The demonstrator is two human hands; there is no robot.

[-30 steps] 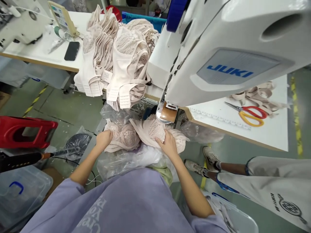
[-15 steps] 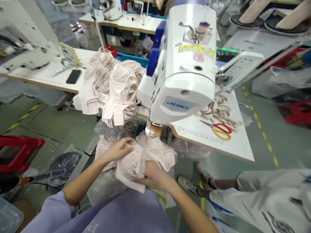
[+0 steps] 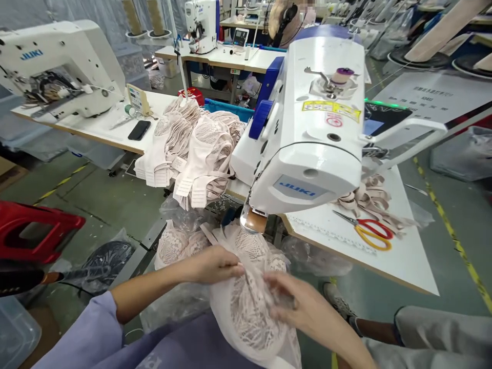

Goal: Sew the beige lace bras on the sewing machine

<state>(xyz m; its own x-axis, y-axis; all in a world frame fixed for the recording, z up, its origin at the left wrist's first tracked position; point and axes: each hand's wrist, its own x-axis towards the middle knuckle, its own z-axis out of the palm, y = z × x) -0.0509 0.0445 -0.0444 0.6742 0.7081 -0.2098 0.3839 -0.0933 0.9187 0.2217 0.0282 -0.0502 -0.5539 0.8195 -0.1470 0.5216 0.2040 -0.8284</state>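
Observation:
Over my lap hangs a pale pink lace bra (image 3: 251, 320), its cup turned towards me. Thumb and fingers of my left hand (image 3: 217, 264) pinch its upper edge. My right hand (image 3: 307, 305) is at the bra's right side, its thumb and fingers smeared by motion; whether they grip the fabric is unclear. Behind my hands, more lace bras (image 3: 175, 243) lie below the table edge, partly covered by my left forearm. The white sewing machine (image 3: 315, 169) stands just beyond, its needle area above the bra.
Stacked bras (image 3: 203, 159) drape over the table's front edge. Right of the machine lie scissors (image 3: 371, 230) and loose straps (image 3: 378, 200). A phone (image 3: 139, 130) rests by the second machine (image 3: 65, 72). A red stool (image 3: 38, 230) stands left; a person's legs (image 3: 423, 323) are at right.
The bra has been turned and spread lower over my lap, showing more of its cup. Both hands have shifted to the right, and my right hand has moved to the bra's side. The view has shifted.

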